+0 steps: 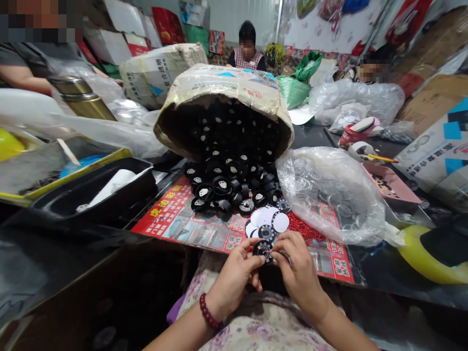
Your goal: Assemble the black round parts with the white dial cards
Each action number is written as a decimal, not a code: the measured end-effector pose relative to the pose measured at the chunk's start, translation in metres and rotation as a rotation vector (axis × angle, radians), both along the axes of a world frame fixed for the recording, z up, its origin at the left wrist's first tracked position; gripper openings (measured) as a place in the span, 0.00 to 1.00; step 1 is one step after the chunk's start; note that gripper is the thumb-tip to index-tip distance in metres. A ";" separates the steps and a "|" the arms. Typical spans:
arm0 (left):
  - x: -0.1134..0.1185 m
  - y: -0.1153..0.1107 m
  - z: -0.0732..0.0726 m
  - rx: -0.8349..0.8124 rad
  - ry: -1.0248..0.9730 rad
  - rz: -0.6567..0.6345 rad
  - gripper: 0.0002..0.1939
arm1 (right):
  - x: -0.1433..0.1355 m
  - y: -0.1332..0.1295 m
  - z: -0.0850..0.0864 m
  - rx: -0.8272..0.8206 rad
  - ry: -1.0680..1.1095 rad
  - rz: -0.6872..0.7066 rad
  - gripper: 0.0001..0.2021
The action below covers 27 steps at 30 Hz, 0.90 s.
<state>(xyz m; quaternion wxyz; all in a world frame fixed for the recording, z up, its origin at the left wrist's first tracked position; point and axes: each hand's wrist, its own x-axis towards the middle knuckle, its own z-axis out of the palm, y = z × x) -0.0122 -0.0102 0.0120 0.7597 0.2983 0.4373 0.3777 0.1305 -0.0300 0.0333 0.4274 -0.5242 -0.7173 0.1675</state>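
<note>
My left hand (237, 265) grips a small round black gauge (262, 249) with a printed white scale, its thumb and fingers closed on the rim. At the gauge's right side, my right hand (298, 263) has thumb and forefinger pinched close to the face; what they hold, if anything, is too small to tell. Just beyond my hands lie white paper discs (281, 222) and a loose black dial plate (267, 232). Behind them, many black round casings (222, 184) spill from a tipped sack (223, 78). Small red pieces (305, 229) are heaped to the right.
A clear plastic bag of transparent rings (329, 195) lies right of the casings. Farther right are a pink tray (391, 183) and a yellow tape roll (427, 258). Left stand a black tray (91, 195) and a gold flask (86, 100). Other people sit around the table.
</note>
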 end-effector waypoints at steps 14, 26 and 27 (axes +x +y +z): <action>-0.001 -0.004 0.001 0.004 0.012 -0.107 0.28 | -0.002 -0.002 -0.006 0.191 -0.403 0.343 0.10; -0.005 -0.001 0.009 0.013 -0.023 -0.123 0.25 | 0.019 -0.003 0.012 -0.205 0.349 -0.035 0.06; -0.005 -0.001 0.009 0.011 -0.024 -0.121 0.26 | 0.019 -0.003 0.011 -0.228 0.342 -0.027 0.07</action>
